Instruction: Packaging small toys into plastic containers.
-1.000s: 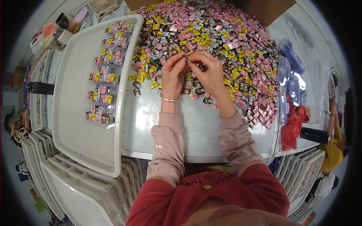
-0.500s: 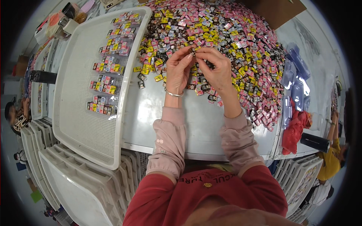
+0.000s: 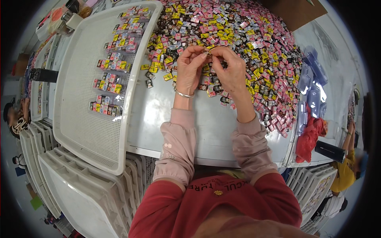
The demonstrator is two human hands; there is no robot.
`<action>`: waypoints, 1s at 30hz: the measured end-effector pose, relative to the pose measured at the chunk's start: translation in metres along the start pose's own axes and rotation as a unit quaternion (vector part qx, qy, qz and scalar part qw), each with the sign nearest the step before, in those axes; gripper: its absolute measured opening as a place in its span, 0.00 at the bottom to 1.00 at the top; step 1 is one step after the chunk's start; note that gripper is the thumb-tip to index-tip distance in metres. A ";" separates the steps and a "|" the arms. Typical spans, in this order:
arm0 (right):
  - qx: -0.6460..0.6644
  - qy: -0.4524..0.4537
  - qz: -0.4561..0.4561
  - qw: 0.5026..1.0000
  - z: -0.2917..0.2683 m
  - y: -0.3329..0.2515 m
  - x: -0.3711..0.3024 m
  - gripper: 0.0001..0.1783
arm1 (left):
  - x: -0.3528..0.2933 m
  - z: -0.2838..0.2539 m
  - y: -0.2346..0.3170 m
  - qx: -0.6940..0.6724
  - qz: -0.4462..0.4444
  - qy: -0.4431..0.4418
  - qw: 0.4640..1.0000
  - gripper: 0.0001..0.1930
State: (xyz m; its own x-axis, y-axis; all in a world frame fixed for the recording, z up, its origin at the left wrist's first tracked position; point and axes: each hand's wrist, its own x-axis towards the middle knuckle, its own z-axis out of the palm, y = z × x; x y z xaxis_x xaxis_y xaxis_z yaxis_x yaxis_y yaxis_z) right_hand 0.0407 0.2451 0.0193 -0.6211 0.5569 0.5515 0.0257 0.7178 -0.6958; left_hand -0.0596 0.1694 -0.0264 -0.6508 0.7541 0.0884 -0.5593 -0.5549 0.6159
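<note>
Over the near edge of a wide heap of small printed blocks, in pink, yellow, black and white, my two hands meet fingertip to fingertip. My left hand is closed in a pinch, with a silver bangle at its wrist. Facing it, my right hand pinches too, fingers curled. Between the fingertips is a tiny dark and yellowish piece, mostly covered, its kind too small to make out. A few loose blocks lie on the metal table left of my left hand.
At left, a white perforated tray holds a column of clear packs filled with blocks. More trays are stacked below. To the right lie clear plastic shells, a red bag and a black box. Other people work at both sides.
Both hands stay together at the heap, fingers shifting slightly around the tiny piece. The view has moved a little; tray and packs sit slightly further left in it.
</note>
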 end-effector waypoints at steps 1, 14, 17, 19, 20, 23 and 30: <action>-0.001 0.000 0.000 1.000 -0.002 -0.002 0.001 0.07 | -0.001 0.001 0.000 -0.001 0.000 0.000 1.000 0.11; 0.258 -0.016 0.165 0.952 -0.065 -0.055 -0.031 0.10 | -0.039 0.051 -0.003 -0.154 -0.086 -0.113 0.978 0.08; 0.254 -0.009 0.161 0.954 -0.083 -0.076 -0.040 0.10 | -0.063 0.075 0.006 -0.150 -0.074 -0.113 0.979 0.09; 0.285 -0.019 0.159 0.945 -0.097 -0.083 -0.050 0.10 | -0.082 0.091 0.016 -0.134 -0.053 -0.115 0.983 0.08; 0.290 -0.015 0.161 0.943 -0.101 -0.090 -0.055 0.10 | -0.092 0.097 0.021 -0.128 -0.056 -0.114 0.984 0.08; 0.138 -0.021 0.075 0.987 -0.111 -0.121 -0.066 0.10 | -0.119 0.106 0.037 -0.070 -0.030 -0.070 0.995 0.08; 0.109 -0.009 0.102 0.989 -0.105 -0.131 -0.088 0.08 | -0.157 0.117 0.052 0.094 0.048 -0.046 0.993 0.08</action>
State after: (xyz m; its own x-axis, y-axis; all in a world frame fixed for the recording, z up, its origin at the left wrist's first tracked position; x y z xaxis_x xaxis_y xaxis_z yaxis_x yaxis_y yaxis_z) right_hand 0.1742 0.1455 0.1105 -0.6340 0.6721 0.3825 -0.0160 0.4832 -0.8754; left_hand 0.0735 0.0635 0.0839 -0.6428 0.7338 0.2199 -0.3851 -0.5576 0.7354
